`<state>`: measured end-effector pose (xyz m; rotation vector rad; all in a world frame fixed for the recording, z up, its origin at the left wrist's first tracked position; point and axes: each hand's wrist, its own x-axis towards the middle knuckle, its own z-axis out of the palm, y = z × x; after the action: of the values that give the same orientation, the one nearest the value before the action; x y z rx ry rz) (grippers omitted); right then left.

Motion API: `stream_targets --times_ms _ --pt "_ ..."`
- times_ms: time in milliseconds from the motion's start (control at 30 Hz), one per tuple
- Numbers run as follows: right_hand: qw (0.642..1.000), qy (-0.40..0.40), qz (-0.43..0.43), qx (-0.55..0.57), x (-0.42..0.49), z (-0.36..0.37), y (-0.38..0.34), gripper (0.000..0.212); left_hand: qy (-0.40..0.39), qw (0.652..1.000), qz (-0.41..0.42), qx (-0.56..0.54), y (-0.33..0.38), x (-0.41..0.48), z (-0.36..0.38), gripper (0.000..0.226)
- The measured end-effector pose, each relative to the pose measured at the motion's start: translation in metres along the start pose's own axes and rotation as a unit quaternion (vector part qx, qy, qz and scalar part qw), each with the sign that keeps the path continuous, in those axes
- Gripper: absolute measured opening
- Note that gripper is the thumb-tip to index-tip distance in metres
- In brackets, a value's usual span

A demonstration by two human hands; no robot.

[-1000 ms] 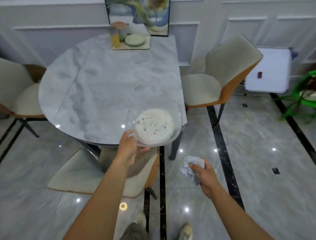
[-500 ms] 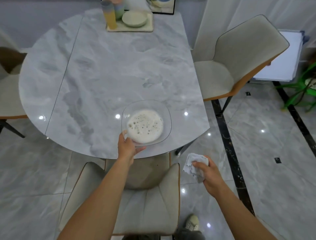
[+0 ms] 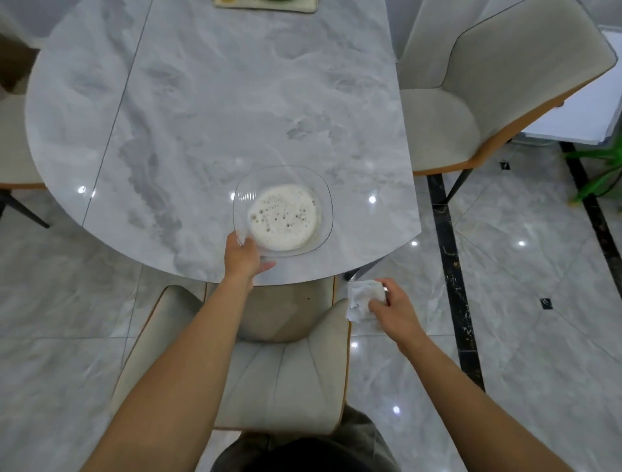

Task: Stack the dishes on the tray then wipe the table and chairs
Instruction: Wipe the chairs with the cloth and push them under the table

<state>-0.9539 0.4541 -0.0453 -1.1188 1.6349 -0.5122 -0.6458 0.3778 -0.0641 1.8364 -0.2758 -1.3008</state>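
Cut off by the top edge: a tray [image 3: 266, 4] at the far end of the tabletop [image 3: 215, 101], only its near rim showing, with scraps of yellow and green on it too slight to name. Hidden under the near edge of the tabletop: the front of the seat of the nearest chair [image 3: 269, 367], whose curved back faces the camera. At the left edge, only a sliver of a second chair [image 3: 13, 145] and one dark leg. Along the bottom, a dark patch, blurred, hard to make out.

To the right, a third chair [image 3: 488, 87], pale with an orange rim, just beside the straight side of the tabletop. Behind it, a white board [image 3: 579, 118], partly covered by the chair back. Further right, something green [image 3: 599, 175] on the floor, blurred and cut off. Glossy marble floor [image 3: 538, 303] crossed by a black strip.

A clear glass bowl [image 3: 282, 212] holding white foam with small bubbles, over the near part of the tabletop; resting or just lifted, cannot tell. Left hand [image 3: 243, 257] pinching the bowl's near-left rim, thumb over the lip, fingers beneath. Right hand [image 3: 392, 308] off the tabletop, beside the nearest chair's back, closed around a crumpled white cloth [image 3: 365, 298], well apart from the bowl.
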Motion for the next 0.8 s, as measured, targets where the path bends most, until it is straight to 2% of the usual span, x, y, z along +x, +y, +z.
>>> stream_targets --times_ms 67,133,200,267,333,400,467,533,600,633,700,800 --pt "0.991 -0.049 -0.082 -0.094 0.008 0.004 -0.002 0.028 0.044 0.998 0.010 0.054 -0.005 -0.007 -0.008 0.065" --pt "0.964 -0.123 -0.151 -0.180 0.021 0.016 -0.005 0.025 0.110 0.981 0.096 0.126 -0.012 -0.028 -0.023 0.064" --pt "0.920 -0.187 -0.200 -0.279 0.036 0.032 -0.008 0.027 0.178 0.930 0.242 0.212 -0.023 -0.058 -0.049 0.049" --pt "0.859 -0.228 -0.226 -0.398 0.050 0.046 -0.007 0.027 0.233 0.870 0.309 0.306 -0.039 -0.082 -0.087 0.035" --pt "0.819 -0.277 -0.204 -0.459 0.056 0.054 -0.004 0.023 0.293 0.819 0.287 0.402 -0.057 -0.095 -0.130 0.032" --pt "0.808 -0.322 -0.173 -0.463 0.058 0.057 0.009 0.030 0.344 0.790 0.207 0.463 -0.072 -0.107 -0.171 0.038" --pt "0.823 -0.305 -0.177 -0.445 0.058 0.060 0.027 0.043 0.352 0.803 0.110 0.469 -0.081 -0.123 -0.201 0.043" --pt "0.843 -0.280 -0.175 -0.424 0.049 0.060 0.036 0.043 0.322 0.851 0.040 0.412 -0.094 -0.133 -0.220 0.040" --pt "0.862 -0.267 -0.166 -0.397 0.034 0.059 0.035 0.036 0.282 0.916 0.033 0.282 -0.105 -0.138 -0.226 0.041" --pt "0.873 -0.259 -0.156 -0.383 0.027 0.056 0.033 0.030 0.278 0.936 0.043 0.210 -0.109 -0.137 -0.224 0.041" --pt "0.890 -0.240 -0.146 -0.359 0.008 0.054 0.024 0.024 0.292 0.948 0.057 0.113 -0.111 -0.134 -0.220 0.038" --pt "0.908 -0.220 -0.115 -0.337 -0.028 0.056 0.008 0.024 0.310 0.947 0.079 0.026 -0.114 -0.129 -0.219 0.039"
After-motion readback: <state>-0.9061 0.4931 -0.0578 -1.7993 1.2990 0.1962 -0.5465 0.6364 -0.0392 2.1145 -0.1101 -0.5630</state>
